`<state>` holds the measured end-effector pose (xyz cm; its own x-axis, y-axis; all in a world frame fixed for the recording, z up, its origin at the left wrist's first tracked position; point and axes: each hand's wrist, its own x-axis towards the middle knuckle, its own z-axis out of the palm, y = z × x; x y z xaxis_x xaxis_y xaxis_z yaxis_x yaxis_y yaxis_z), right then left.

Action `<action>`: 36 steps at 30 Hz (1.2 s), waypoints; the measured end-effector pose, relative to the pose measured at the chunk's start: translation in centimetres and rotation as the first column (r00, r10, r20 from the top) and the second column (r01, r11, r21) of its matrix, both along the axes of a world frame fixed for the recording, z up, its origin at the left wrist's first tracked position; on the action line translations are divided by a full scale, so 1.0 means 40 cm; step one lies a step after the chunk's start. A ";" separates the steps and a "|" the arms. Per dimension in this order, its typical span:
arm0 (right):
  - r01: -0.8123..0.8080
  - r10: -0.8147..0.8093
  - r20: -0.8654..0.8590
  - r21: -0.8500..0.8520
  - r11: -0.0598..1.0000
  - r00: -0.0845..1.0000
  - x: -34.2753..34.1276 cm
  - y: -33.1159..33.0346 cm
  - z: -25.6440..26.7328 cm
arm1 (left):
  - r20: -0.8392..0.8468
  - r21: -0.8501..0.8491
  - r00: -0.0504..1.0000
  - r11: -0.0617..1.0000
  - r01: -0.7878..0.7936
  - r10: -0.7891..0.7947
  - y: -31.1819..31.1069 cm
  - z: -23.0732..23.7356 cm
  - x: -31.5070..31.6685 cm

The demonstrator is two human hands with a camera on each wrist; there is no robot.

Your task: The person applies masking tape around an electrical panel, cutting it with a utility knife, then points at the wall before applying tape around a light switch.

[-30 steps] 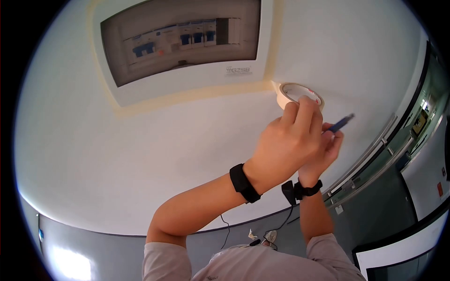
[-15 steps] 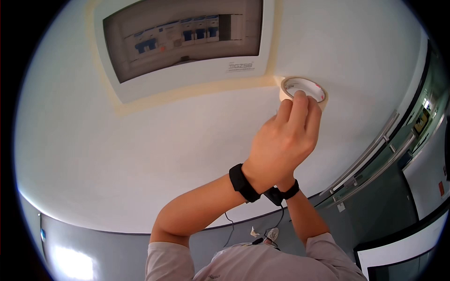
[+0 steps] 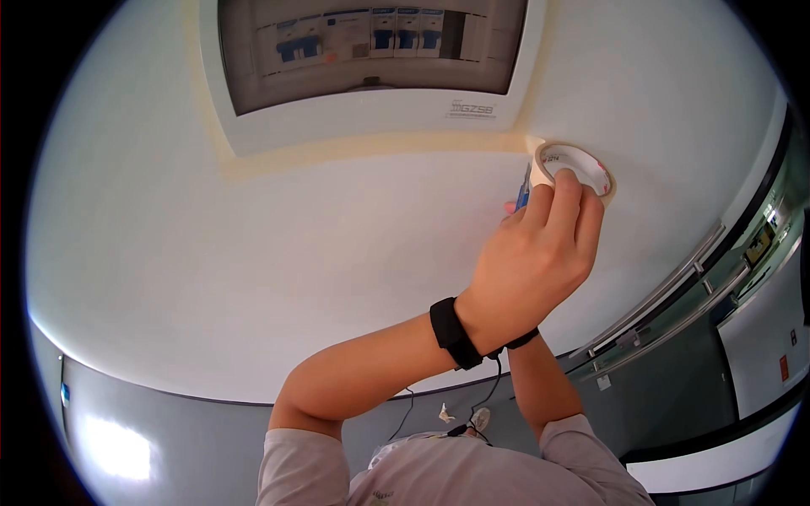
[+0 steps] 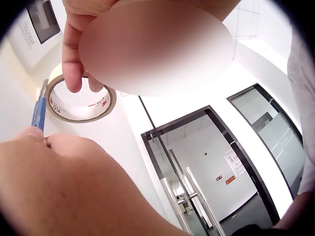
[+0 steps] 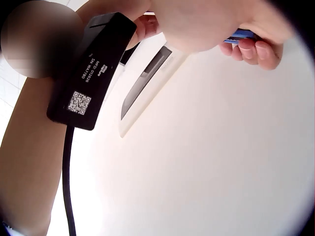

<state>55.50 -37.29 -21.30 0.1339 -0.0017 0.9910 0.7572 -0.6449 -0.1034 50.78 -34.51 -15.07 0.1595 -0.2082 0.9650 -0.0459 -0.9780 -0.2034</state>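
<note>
My left hand (image 3: 536,261) holds a roll of masking tape (image 3: 578,157) against the white wall, fingertips hooked inside its ring. The roll's end is stuck at the lower right corner of the breaker box (image 3: 354,106), joining the tape strip (image 3: 380,147) along its bottom edge. Behind the left hand, my right hand (image 4: 78,172) grips a blue utility knife (image 4: 39,112). Its grey blade points upward, close beside the roll's left side. In the head view the left hand hides most of the right.
A dark clear cover (image 3: 304,80) shows breakers inside the box. To the right are metal door handles (image 3: 666,316) and a glass door. A black camera (image 5: 93,73) with a cable (image 5: 68,177) is strapped to the left wrist.
The right hand has swung the knife from right of the left hand to behind and left of it, beside the tape. The left hand keeps its hold on the roll. The head view has shifted.
</note>
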 end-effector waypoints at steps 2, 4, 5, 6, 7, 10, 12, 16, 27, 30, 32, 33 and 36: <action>0.049 -0.049 0.021 0.010 0.999 0.999 -0.009 0.002 0.018 | 0.032 -0.010 0.999 1.000 -0.006 0.006 -0.002 -0.006 0.008; 0.086 -0.087 0.036 0.014 0.996 0.996 -0.016 0.007 0.033 | 0.038 -0.020 0.999 1.000 -0.001 0.001 -0.002 -0.007 0.009; 0.100 -0.101 0.042 0.015 0.995 0.994 -0.018 0.009 0.038 | 0.043 -0.028 0.999 1.000 0.000 0.001 -0.001 -0.009 0.009; 0.115 -0.116 0.045 0.017 0.993 0.992 -0.022 0.013 0.046 | 0.040 -0.031 0.999 0.999 0.006 -0.005 0.000 -0.008 0.008; 0.129 -0.129 0.051 0.019 0.992 0.990 -0.023 0.014 0.049 | 0.029 -0.039 0.999 0.999 0.014 -0.013 0.001 -0.008 0.006; 0.156 -0.157 0.057 0.024 0.988 0.986 -0.030 0.021 0.063 | 0.029 -0.045 0.999 0.999 0.022 -0.021 0.002 -0.005 0.004; 0.170 -0.171 0.062 0.029 0.985 0.983 -0.036 0.024 0.071 | 0.042 -0.044 0.999 0.999 0.022 -0.020 0.005 -0.004 0.007; 0.192 -0.194 0.070 0.035 0.981 0.978 -0.044 0.029 0.082 | 0.030 -0.050 0.999 0.998 0.023 -0.022 0.006 -0.004 0.012; 0.225 -0.227 0.068 0.049 0.973 0.971 -0.055 0.033 0.105 | 0.008 -0.052 1.000 0.998 0.030 -0.030 0.009 -0.005 0.015; 0.232 -0.235 0.063 0.046 0.972 0.970 -0.055 0.031 0.109 | -0.120 -0.124 0.984 0.985 0.117 -0.132 0.006 -0.003 -0.004; 0.241 -0.244 0.063 0.047 0.969 0.968 -0.057 0.032 0.111 | -0.149 -0.134 0.976 0.981 0.140 -0.159 0.007 -0.001 -0.009; 0.242 -0.245 0.062 0.051 0.969 0.967 -0.058 0.034 0.114 | -0.150 -0.133 0.975 0.981 0.141 -0.161 0.007 0.000 -0.010; 0.249 -0.252 0.056 0.050 0.967 0.966 -0.059 0.034 0.119 | -0.168 -0.137 0.972 0.981 0.140 -0.163 0.006 0.000 -0.009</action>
